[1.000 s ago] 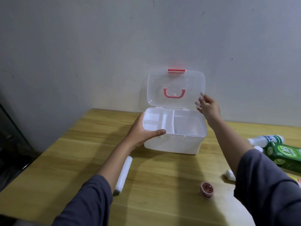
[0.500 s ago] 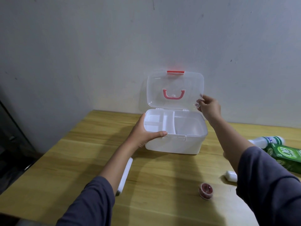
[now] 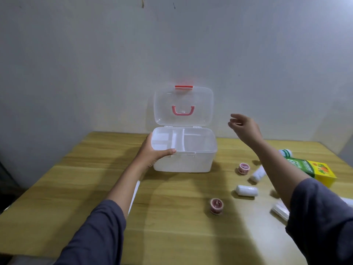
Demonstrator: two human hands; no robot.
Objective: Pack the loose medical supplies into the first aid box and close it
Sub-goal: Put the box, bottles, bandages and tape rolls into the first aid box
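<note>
A translucent white first aid box (image 3: 198, 161) stands open on the wooden table, its clear lid (image 3: 164, 109) with a pink handle upright against the wall. A white divided tray sits in its left half. My left hand (image 3: 152, 150) grips the box's left front corner. My right hand (image 3: 245, 129) hovers empty to the right of the lid, fingers apart. Loose supplies lie to the right: two pink tape rolls (image 3: 216, 205) (image 3: 244, 168), two white bandage rolls (image 3: 246, 190) (image 3: 258, 174), a green and yellow carton (image 3: 313, 168), a bottle (image 3: 286, 152) and a flat white packet (image 3: 280, 211).
A long white roll (image 3: 134, 194) lies partly hidden under my left forearm. The grey wall stands directly behind the box. The table's left edge drops off to a dark floor.
My right hand has let go of the lid's right edge and moved out to the right. The lid stays upright. My view has shifted, showing more supplies on the right.
</note>
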